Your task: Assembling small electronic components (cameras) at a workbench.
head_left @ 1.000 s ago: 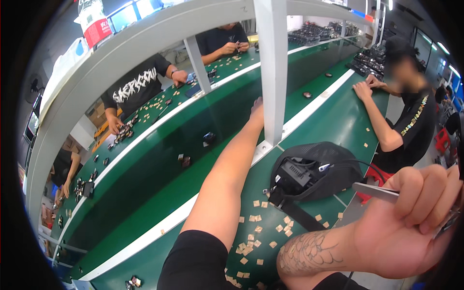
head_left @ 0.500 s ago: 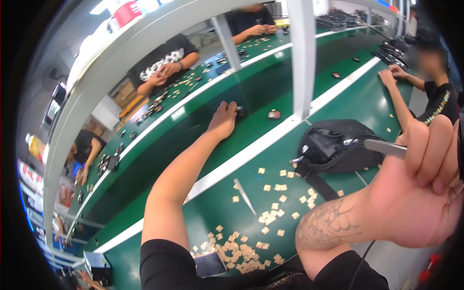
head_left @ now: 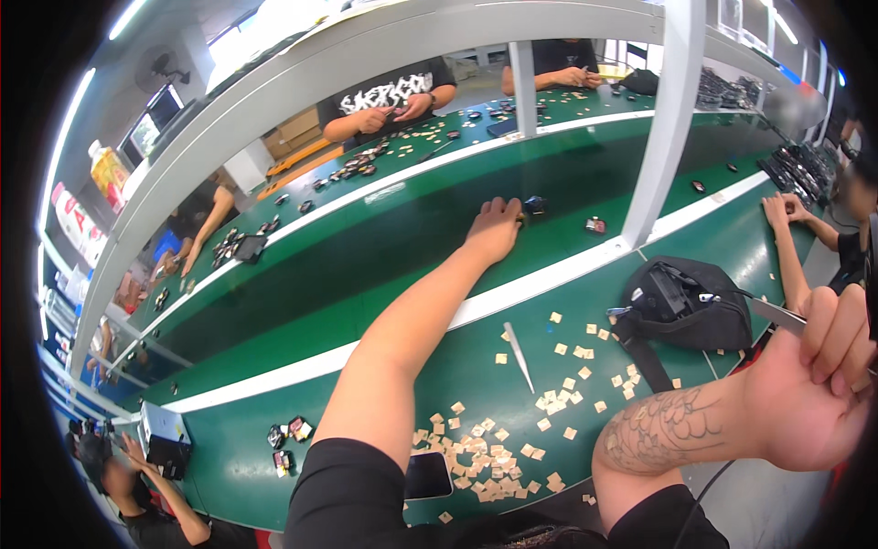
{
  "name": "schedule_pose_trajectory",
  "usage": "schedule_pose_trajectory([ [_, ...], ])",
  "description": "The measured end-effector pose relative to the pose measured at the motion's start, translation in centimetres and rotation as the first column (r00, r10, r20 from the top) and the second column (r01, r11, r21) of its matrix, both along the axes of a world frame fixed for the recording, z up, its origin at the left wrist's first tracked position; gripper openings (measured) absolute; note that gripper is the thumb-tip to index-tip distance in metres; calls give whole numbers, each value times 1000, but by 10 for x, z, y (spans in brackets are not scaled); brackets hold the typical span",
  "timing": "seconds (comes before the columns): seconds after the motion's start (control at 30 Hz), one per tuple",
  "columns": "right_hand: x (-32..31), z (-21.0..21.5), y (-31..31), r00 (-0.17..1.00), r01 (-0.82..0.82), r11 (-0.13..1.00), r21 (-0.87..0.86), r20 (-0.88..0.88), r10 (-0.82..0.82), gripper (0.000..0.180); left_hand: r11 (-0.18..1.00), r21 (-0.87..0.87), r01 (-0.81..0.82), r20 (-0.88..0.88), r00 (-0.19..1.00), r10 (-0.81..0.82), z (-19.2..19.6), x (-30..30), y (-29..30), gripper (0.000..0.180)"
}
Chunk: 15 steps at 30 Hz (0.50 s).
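One slim metal tool (head_left: 777, 315) is clasped in my right hand (head_left: 805, 398). My left hand (head_left: 494, 231) is over the green channel (head_left: 302, 334), fingers narrow; I cannot tell whether they hold anything. One dark part (head_left: 536, 205) sits just beside them. Bench (head_left: 224, 457): three small parts (head_left: 283, 463), one phone (head_left: 428, 476), one black bag (head_left: 722, 316).

Green worktop (head_left: 229, 471) and a green strip (head_left: 320, 274) beyond its white edging (head_left: 494, 304)
On the strip lie a few small dark pieces (head_left: 596, 225). The worktop carries scattered tan squares (head_left: 498, 470), thickest beside a dark phone (head_left: 428, 477), with a slim pale tool (head_left: 519, 357) near them, a black bag (head_left: 686, 311) to the right and three dark parts (head_left: 297, 428) at the left.
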State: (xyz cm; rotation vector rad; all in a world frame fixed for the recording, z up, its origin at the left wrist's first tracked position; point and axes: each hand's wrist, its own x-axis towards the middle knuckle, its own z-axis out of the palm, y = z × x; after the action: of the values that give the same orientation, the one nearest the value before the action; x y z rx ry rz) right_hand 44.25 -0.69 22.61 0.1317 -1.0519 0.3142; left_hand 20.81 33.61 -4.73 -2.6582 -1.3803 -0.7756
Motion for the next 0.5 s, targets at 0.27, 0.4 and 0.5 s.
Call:
schedule_pose_trajectory([
  [0.27,4,-2,2,943,109,993,-37,319,-91,42,997,63,36,24,999,-38,22,42,11,34],
  [0.4,16,-7,7,929,180,983,-34,333,-159,41,986,165,25,216,975,-61,12,74,49,35],
  [0.5,26,-6,4,903,261,965,-29,362,-233,41,994,-19,-110,107,988,111,12,105,56,37],
])
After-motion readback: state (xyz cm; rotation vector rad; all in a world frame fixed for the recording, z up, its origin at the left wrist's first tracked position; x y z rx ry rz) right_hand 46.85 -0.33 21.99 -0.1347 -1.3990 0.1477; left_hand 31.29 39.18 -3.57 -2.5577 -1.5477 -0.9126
